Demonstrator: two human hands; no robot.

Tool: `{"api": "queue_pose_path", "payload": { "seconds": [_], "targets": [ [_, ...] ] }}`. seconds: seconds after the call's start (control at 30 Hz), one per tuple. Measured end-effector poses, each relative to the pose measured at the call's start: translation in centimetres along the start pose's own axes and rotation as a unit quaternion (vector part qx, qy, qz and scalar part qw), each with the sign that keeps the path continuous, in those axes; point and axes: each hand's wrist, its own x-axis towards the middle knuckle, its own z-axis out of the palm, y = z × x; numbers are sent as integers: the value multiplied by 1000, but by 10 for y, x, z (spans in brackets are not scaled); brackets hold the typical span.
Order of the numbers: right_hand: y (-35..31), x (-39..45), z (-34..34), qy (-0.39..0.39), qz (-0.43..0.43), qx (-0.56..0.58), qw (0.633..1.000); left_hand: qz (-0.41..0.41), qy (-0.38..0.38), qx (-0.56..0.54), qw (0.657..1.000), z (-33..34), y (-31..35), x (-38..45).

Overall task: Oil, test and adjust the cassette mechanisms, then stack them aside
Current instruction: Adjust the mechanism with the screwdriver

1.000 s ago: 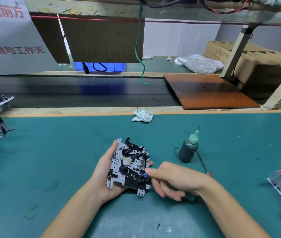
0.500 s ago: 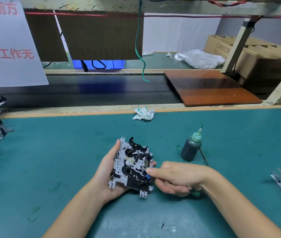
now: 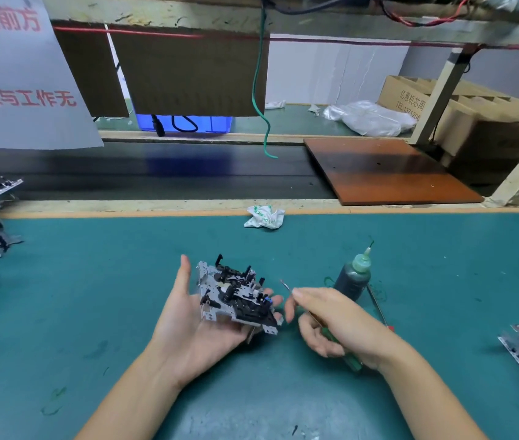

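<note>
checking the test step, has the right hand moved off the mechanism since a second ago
Yes. The right hand has pulled back from the mechanism, toward the oil bottle.

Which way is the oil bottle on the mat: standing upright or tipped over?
Upright. The oil bottle stands on its base on the green mat, its nozzle pointing up, beside the right hand.

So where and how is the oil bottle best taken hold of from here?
Judging by its pose, grip the oil bottle around its dark round body, below the pale green neck. It stands upright and slightly tilted on the green mat. Come from its right or rear, since the right hand with the screwdriver crowds its near left.
</note>
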Motion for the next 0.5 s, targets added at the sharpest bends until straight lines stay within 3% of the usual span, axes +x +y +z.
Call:
{"api": "queue_pose_path", "payload": {
  "seconds": [0.1, 0.3, 0.33, 0.4, 0.5],
  "targets": [
    [6, 6, 5, 59, -11, -13, 998, 5, -20, -24, 999, 0, 0, 3],
    [16, 14, 10, 189, -55, -189, 962, 11, -29, -25, 999, -1, 1, 3],
    [17, 14, 11, 207, -66, -258, 942, 14, -29, -22, 999, -1, 1, 2],
    [17, 13, 13, 273, -122, -416, 859, 19, -26, -4, 999, -2, 1, 3],
    [13, 8, 8, 422, -311, -455, 720, 26, -7, 37, 999, -5, 2, 4]
  ]
}}
